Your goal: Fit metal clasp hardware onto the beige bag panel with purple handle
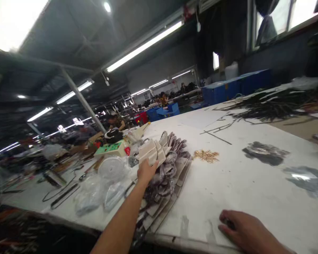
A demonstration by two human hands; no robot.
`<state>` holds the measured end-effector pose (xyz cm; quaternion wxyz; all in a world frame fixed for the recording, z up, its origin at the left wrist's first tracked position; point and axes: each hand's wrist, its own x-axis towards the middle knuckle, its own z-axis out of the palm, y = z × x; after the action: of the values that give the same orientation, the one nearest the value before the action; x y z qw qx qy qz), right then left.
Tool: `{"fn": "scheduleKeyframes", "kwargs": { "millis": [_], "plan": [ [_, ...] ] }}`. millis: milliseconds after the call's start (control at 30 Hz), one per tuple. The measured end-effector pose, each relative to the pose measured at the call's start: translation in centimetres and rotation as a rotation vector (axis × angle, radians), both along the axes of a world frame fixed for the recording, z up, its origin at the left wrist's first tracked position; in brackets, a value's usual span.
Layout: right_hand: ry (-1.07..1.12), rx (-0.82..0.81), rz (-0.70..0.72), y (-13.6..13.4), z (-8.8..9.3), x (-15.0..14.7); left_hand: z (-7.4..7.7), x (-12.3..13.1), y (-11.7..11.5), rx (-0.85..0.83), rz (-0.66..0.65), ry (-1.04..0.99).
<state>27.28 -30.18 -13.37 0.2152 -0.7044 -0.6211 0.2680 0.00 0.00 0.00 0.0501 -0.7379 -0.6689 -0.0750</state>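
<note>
My left hand (147, 171) reaches to the top of a heap and is closed on a beige fabric-like piece (151, 151) with several flat sections. Under and beside it lies the heap of brown-grey pieces (180, 173), with loops that look wrapped in clear film. My right hand (245, 227) is low over the white table (206, 197), near its front edge. Its fingers are curled toward the thumb; a dark spot shows between them, too blurred to name. A small pile of thin gold-coloured pieces (206, 155) lies right of the heap.
Left of the heap are clear plastic bags (90, 194), a white round disc (111, 168) and a green-topped device (110, 149). Dark strips (270, 104) lie at the back right, with dark film-like patches (265, 152) nearer. Blue bins (233, 86) stand beyond; people sit farther back.
</note>
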Motion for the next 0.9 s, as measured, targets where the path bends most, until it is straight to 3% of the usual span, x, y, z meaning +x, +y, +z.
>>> {"fn": "scheduleKeyframes", "kwargs": {
  "millis": [167,333,433,567,667,733,800,867,900],
  "plan": [
    [0.011,0.017,-0.032,0.3,1.3,-0.3,0.7,1.8,2.1,-0.084,0.003,0.083],
    [-0.011,0.047,-0.069,0.5,0.9,-0.6,2.2,1.7,3.5,-0.079,-0.041,0.192],
    [-0.013,0.075,-0.076,0.5,0.6,-0.6,4.5,0.5,3.6,0.012,-0.009,0.196],
    [-0.012,0.108,-0.080,0.3,0.9,-0.6,9.9,-1.5,3.2,0.208,0.049,0.152],
    [-0.019,0.112,-0.077,0.1,1.4,-0.5,14.0,-2.6,1.5,0.342,0.020,0.137],
    [-0.026,0.106,-0.080,0.1,1.8,-0.5,15.4,-3.1,-0.9,0.404,-0.033,0.143],
    [-0.028,0.105,-0.089,0.2,2.3,-0.5,15.2,-3.8,-4.2,0.496,-0.113,0.166],
    [-0.003,0.094,-0.110,0.4,2.8,-0.1,13.1,-5.0,-8.1,0.632,-0.275,0.156],
    [0.037,0.088,-0.123,0.4,3.1,0.2,11.4,-5.9,-10.1,0.672,-0.416,0.110]
  ]
}}
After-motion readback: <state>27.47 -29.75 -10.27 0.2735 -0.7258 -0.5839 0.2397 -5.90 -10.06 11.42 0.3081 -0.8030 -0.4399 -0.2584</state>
